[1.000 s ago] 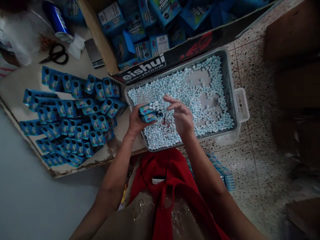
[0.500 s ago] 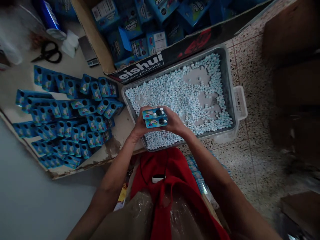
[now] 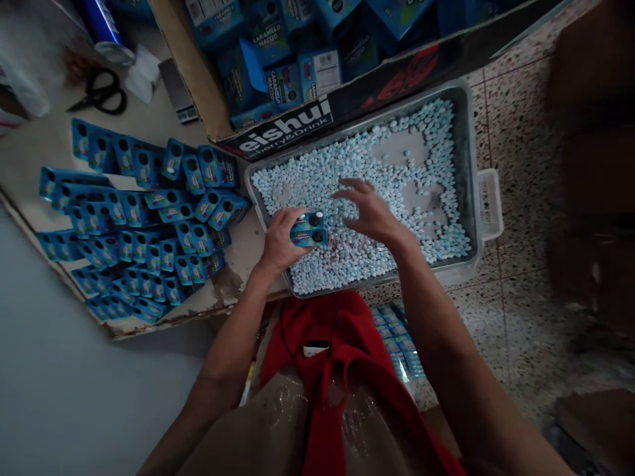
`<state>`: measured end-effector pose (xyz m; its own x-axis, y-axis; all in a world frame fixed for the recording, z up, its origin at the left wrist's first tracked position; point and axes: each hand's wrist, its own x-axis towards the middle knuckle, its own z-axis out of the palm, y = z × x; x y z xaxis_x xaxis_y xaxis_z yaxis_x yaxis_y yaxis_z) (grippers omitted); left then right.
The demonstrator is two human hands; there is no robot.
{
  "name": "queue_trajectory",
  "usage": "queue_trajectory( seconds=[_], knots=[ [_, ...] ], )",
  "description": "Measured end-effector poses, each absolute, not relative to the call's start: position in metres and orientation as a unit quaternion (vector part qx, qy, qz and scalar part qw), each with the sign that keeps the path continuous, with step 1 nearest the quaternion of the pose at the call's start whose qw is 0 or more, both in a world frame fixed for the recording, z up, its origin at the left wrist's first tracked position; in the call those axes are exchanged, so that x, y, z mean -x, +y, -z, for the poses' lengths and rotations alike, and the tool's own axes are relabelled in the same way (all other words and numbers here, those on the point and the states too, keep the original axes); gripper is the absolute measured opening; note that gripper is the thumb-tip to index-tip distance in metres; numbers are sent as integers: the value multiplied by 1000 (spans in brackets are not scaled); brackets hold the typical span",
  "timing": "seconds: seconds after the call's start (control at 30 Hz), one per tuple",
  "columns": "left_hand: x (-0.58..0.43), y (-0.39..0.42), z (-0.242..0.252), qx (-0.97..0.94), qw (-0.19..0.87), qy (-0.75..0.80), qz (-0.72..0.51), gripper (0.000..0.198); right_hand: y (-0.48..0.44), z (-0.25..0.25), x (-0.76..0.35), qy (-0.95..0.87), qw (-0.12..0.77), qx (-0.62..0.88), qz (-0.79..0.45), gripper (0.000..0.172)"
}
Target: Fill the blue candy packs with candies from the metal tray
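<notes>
Two small blue candy boxes (image 3: 308, 237) lie side by side in my left hand (image 3: 282, 243), whose fingers wrap round them. Each box has a dark round hole on its upper face, and a white candy shows at the hole of the upper one. My right hand (image 3: 370, 210) is apart from the boxes, fingers spread and holding nothing, over the candies. Beneath both hands is a metal tray (image 3: 473, 165) of pale blue and white candies (image 3: 317, 178), with bare patches of its bottom showing towards the right.
Many blue boxes with holes (image 3: 133, 225) stand in rows on the table (image 3: 238, 264) at left. A large cardboard carton (image 3: 282, 129) of blue boxes stands behind the tray. Scissors (image 3: 102, 92), a small scale (image 3: 178, 92) and a blue can (image 3: 112, 39) lie at upper left.
My right hand has let go of the candy boxes and moved right over the tray, its fingers opening. The left hand keeps hold of both boxes. The view has shifted slightly.
</notes>
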<state>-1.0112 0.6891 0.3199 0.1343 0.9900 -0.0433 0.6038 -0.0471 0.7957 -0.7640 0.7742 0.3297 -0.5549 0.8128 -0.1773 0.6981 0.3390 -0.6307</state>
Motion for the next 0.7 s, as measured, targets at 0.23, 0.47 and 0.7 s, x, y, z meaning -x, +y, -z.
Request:
queue_trajectory(
  seconds=[0.23, 0.47, 0.7],
  knots=[
    [1021, 682, -336, -676, 334, 619, -221, 70, 804, -289, 807, -809, 128, 507, -269, 69],
    [1018, 682, -361, -707, 219, 661, -124, 61, 775, -279, 802, -760, 91, 560, -316, 33],
    [1029, 692, -349, -681, 190, 687, -167, 64, 760, -315, 794, -378, 293, 640, -601, 48]
  ],
)
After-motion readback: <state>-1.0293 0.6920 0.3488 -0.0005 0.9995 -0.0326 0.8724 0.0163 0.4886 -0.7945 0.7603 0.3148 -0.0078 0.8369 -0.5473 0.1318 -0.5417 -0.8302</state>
